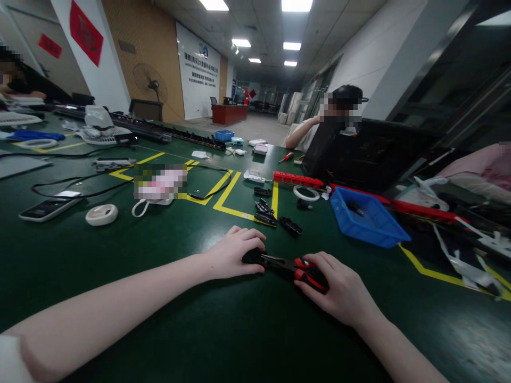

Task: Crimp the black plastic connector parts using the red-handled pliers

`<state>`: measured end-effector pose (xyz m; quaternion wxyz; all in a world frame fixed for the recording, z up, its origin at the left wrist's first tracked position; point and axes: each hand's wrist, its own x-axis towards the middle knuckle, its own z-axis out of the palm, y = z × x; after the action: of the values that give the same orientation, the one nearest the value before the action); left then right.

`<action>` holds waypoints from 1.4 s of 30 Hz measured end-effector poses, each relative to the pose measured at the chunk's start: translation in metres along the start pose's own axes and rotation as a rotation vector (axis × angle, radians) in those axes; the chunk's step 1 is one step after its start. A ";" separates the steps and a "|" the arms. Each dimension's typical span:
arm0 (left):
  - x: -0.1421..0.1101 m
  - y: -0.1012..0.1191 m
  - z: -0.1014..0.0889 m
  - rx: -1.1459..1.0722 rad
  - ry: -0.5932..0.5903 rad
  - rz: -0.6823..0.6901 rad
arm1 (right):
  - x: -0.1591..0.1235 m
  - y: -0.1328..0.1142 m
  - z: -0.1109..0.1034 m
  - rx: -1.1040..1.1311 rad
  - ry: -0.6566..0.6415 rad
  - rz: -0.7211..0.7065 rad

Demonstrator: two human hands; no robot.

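Head view: person at a dark green table (pixel 179 330), both bare hands low, near the middle. Left hand (pixel 233 252) grasps a small black part (pixel 252 256), thumb and fingers around it, wrist close to the tabletop. Right hand (pixel 339 282) grips red-and-black pliers (pixel 305 277) by the handles, fingers wrapped round. Pliers lie roughly level between the two hands, nose pointing at the left one, tips at the black part; can't tell whether they pinch it. Just beyond the hands, a loose black piece (pixel 290 225); a few more black pieces (pixel 264 213) sit left of it, by the yellow tape (pixel 239 213) marked out on the surface. To the right, a blue tray (pixel 373 239) with something dark inside; behind, a red strip (pixel 297 179), a white ring (pixel 306 193) near it, plus a red screwdriver (pixel 286 157) farther off. Left side: white roll (pixel 101 215), phone-like device (pixel 48 207) with a lit green spot, pink item (pixel 162 183) partly blurred, black cable (pixel 91 190) trailing past. Across the table, a co-worker (pixel 299 133) sits behind a big black panel (pixel 371 154), one forearm raised.
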<state>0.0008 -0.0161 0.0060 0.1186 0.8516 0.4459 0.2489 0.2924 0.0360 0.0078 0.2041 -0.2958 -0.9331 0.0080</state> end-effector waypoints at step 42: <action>0.003 -0.012 -0.001 -0.155 0.070 0.005 | 0.001 -0.001 -0.004 0.051 -0.025 0.101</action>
<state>-0.0068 -0.0065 0.0027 0.1681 0.8317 0.4271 0.3125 0.2925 0.0359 0.0118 0.1990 -0.3373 -0.9190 0.0457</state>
